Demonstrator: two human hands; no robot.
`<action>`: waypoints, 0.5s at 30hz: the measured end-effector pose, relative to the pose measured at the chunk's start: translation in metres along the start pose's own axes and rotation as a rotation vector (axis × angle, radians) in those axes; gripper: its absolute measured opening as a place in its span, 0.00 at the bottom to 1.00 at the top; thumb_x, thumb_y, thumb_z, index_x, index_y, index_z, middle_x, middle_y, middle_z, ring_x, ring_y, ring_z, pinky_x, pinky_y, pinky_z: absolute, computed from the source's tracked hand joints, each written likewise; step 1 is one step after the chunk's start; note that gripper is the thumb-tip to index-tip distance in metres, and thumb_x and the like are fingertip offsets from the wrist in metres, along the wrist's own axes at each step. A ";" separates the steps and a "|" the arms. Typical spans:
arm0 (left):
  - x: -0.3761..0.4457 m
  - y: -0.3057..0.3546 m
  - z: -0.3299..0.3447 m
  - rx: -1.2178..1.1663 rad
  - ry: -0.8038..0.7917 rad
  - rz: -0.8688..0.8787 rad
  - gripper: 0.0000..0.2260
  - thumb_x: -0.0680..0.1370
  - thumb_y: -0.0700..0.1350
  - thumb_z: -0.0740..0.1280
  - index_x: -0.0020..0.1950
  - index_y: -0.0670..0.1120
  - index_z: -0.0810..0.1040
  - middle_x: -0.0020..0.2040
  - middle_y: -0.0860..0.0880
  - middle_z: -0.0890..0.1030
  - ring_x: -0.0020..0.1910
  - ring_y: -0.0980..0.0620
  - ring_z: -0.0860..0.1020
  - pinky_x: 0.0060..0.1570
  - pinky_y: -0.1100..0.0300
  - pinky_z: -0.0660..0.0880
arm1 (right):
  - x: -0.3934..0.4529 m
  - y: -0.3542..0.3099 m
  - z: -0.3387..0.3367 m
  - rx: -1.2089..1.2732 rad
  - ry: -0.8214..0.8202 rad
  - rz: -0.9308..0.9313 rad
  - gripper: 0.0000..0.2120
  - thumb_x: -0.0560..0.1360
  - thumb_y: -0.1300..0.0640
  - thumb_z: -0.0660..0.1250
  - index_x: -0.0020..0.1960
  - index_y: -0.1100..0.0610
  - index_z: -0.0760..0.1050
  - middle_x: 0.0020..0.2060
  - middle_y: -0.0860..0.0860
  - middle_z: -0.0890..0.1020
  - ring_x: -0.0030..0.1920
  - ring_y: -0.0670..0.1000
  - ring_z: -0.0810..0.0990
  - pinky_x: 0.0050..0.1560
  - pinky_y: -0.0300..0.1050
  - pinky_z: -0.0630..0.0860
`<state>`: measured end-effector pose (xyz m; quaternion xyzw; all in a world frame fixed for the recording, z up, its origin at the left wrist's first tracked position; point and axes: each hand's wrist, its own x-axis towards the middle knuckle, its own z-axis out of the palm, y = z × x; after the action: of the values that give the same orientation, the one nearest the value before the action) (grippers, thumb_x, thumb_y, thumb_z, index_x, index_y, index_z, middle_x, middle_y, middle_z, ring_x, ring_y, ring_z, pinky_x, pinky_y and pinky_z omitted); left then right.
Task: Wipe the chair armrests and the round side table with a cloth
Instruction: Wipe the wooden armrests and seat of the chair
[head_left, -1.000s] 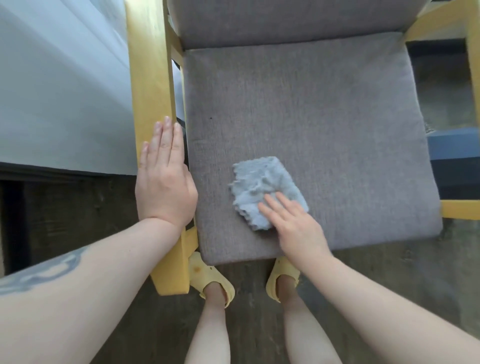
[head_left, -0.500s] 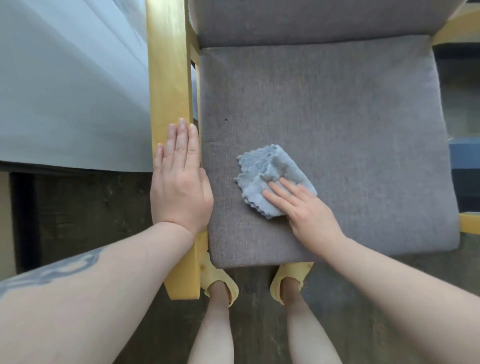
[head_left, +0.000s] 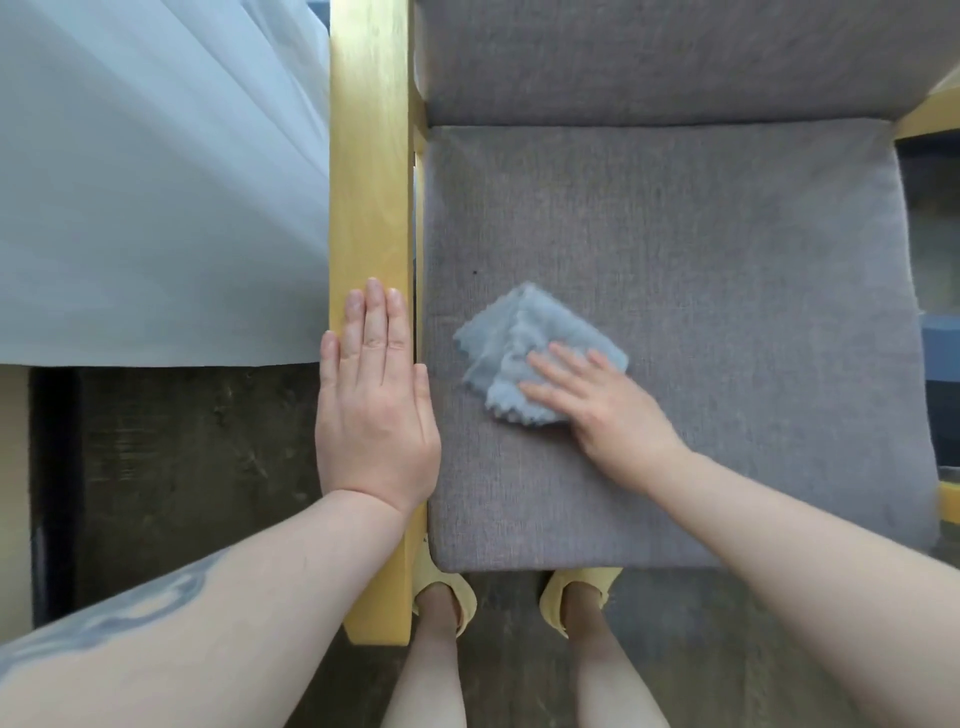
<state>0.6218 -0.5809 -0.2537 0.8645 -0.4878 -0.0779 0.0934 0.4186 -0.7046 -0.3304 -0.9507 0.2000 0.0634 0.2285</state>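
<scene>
A light blue cloth lies crumpled on the grey seat cushion of a chair with yellow wooden arms. My right hand rests flat on the cloth's near right part, fingers spread over it. My left hand lies flat, palm down, on the left armrest, holding nothing. Only a corner of the right armrest shows at the top right, and a short yellow piece shows at the right edge. No round side table is in view.
A pale sheer curtain hangs close to the left of the chair. The floor is dark wood. My feet in yellow slippers stand just under the seat's front edge. A dark blue object sits to the right of the chair.
The view has shifted so the chair sits further right in frame. My right hand has slid further onto the cloth, pressing it flatter. My left hand stays flat on the left armrest.
</scene>
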 end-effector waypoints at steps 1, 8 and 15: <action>0.000 0.000 0.000 0.001 0.000 0.001 0.25 0.82 0.44 0.50 0.78 0.40 0.54 0.78 0.44 0.55 0.78 0.47 0.51 0.76 0.48 0.50 | 0.014 0.009 -0.008 0.025 0.043 0.119 0.25 0.74 0.66 0.54 0.69 0.53 0.71 0.71 0.54 0.68 0.72 0.59 0.64 0.71 0.62 0.61; 0.001 -0.001 0.000 0.024 0.009 0.008 0.25 0.81 0.43 0.51 0.78 0.39 0.56 0.78 0.42 0.56 0.78 0.46 0.53 0.75 0.48 0.51 | 0.121 -0.047 0.000 0.127 0.112 0.235 0.20 0.77 0.63 0.57 0.66 0.50 0.73 0.73 0.52 0.66 0.75 0.59 0.58 0.72 0.59 0.52; 0.003 -0.001 0.000 0.025 0.022 0.021 0.25 0.81 0.44 0.51 0.77 0.39 0.56 0.78 0.42 0.57 0.77 0.45 0.55 0.75 0.48 0.52 | 0.039 -0.002 -0.004 -0.007 -0.017 -0.272 0.22 0.73 0.65 0.57 0.64 0.56 0.75 0.66 0.56 0.74 0.68 0.61 0.70 0.67 0.66 0.63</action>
<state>0.6241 -0.5832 -0.2537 0.8611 -0.4968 -0.0615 0.0888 0.4554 -0.7185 -0.3343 -0.9692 0.0673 0.0406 0.2335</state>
